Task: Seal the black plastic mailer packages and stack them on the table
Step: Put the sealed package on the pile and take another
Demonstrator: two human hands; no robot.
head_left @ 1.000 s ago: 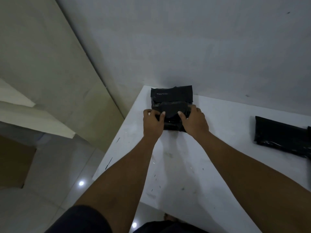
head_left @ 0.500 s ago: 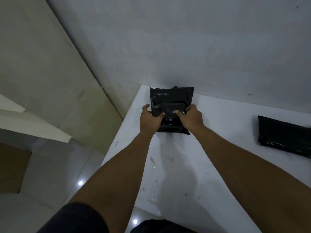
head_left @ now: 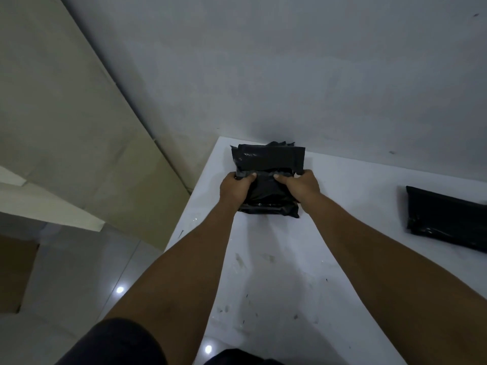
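Note:
A black plastic mailer package (head_left: 266, 198) lies at the far left corner of the white table (head_left: 290, 272). My left hand (head_left: 234, 188) grips its left side and my right hand (head_left: 300, 187) grips its right side, thumbs on top. Right behind it, against the wall, sits a stack of black mailer packages (head_left: 271, 159), and the held one overlaps its near edge. Another black mailer package (head_left: 445, 219) lies flat at the table's right side, cut off by the frame edge.
A grey wall (head_left: 290, 75) rises directly behind the table. The table's left edge drops to a glossy tiled floor (head_left: 79, 272). A brown cardboard box (head_left: 13, 272) stands on the floor at far left.
Both hands have pushed the held package farther back toward the stack by the wall, and their grip has shifted up to the package's far end.

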